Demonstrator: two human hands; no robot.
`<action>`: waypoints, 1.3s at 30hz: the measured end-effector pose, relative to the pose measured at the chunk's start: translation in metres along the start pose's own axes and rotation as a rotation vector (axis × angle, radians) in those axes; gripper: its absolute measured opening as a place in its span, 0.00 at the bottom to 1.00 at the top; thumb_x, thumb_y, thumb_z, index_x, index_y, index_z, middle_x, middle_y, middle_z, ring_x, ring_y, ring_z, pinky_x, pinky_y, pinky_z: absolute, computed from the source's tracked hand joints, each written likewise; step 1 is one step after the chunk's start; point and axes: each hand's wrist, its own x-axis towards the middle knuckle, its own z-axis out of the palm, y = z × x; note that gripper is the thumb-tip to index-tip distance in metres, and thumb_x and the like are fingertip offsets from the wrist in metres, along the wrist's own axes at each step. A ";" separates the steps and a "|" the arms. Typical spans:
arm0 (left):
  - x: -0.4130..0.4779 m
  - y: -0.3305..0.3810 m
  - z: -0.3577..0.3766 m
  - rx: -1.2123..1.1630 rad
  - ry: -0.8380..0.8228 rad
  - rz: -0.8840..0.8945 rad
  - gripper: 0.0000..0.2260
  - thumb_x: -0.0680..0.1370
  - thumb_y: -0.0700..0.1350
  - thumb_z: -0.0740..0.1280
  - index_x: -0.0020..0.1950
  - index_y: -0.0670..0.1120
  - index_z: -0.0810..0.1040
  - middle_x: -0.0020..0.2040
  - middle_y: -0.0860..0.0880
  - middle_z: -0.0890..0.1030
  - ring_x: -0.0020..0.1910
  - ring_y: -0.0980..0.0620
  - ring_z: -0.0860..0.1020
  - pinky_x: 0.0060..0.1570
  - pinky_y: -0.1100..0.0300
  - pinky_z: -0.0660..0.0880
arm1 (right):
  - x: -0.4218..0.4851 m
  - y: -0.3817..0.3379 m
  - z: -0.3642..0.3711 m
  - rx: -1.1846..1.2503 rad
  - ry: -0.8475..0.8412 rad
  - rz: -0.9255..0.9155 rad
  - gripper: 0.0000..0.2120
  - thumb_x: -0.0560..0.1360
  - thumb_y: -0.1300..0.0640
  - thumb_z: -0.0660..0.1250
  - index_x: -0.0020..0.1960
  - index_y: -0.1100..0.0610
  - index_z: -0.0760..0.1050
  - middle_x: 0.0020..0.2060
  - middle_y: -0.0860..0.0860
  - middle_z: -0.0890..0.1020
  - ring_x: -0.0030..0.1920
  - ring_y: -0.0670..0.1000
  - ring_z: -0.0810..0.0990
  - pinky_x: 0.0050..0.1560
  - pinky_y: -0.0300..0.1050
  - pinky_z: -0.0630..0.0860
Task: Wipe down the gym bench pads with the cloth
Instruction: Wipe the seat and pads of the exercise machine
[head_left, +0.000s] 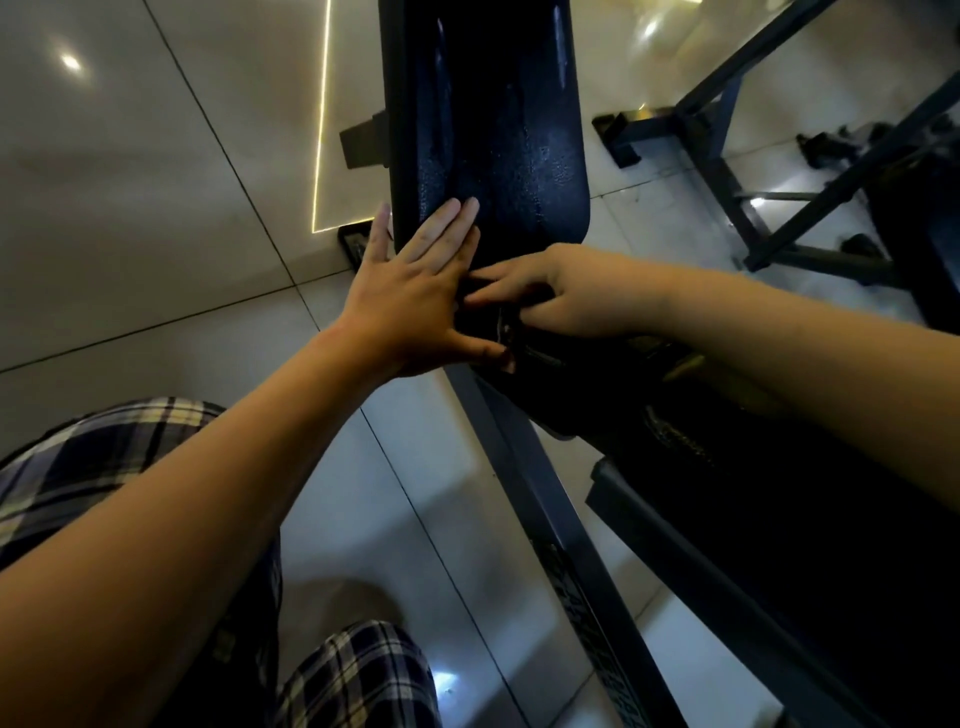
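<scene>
Bare forearms reach out over blue-and-cream plaid shorts (78, 467) at the bottom edge. The left hand (415, 280) lies flat, fingers straight, on the near end of the long black textured vinyl bench pad (498, 130), its thumb spread towards the second, darker pad (727, 467). The right hand (550, 296) curls its fingers down into the gap between the two pads. Whether it grips anything I cannot tell: what lies under it merges with the black upholstery, and the cloth cannot be made out. Droplets glint on the long pad. Raised lettering runs along the dark grey steel frame rail (530, 467), too dim to read. Glossy pale floor tiles (156, 182) lie around it, and another dark metal frame (727, 171) is cut off at the right.
</scene>
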 end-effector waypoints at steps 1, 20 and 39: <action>-0.001 0.000 -0.001 -0.003 0.007 0.007 0.60 0.58 0.82 0.35 0.80 0.44 0.43 0.80 0.48 0.38 0.78 0.53 0.35 0.74 0.37 0.36 | -0.010 -0.001 -0.002 -0.019 -0.021 -0.012 0.25 0.77 0.65 0.59 0.68 0.43 0.70 0.72 0.41 0.65 0.62 0.42 0.73 0.61 0.35 0.69; -0.003 0.000 -0.012 -0.076 -0.030 0.018 0.59 0.57 0.78 0.41 0.80 0.44 0.47 0.80 0.47 0.40 0.78 0.52 0.37 0.73 0.37 0.33 | -0.008 0.000 -0.002 -0.069 0.015 0.000 0.24 0.77 0.64 0.60 0.68 0.44 0.71 0.71 0.40 0.66 0.59 0.33 0.72 0.57 0.24 0.62; -0.016 0.030 -0.020 -0.573 -0.184 0.053 0.51 0.63 0.74 0.59 0.78 0.46 0.56 0.77 0.48 0.62 0.76 0.49 0.58 0.71 0.60 0.54 | 0.027 0.047 -0.003 -0.005 0.155 0.175 0.23 0.76 0.64 0.60 0.69 0.50 0.72 0.69 0.49 0.72 0.69 0.50 0.69 0.62 0.32 0.59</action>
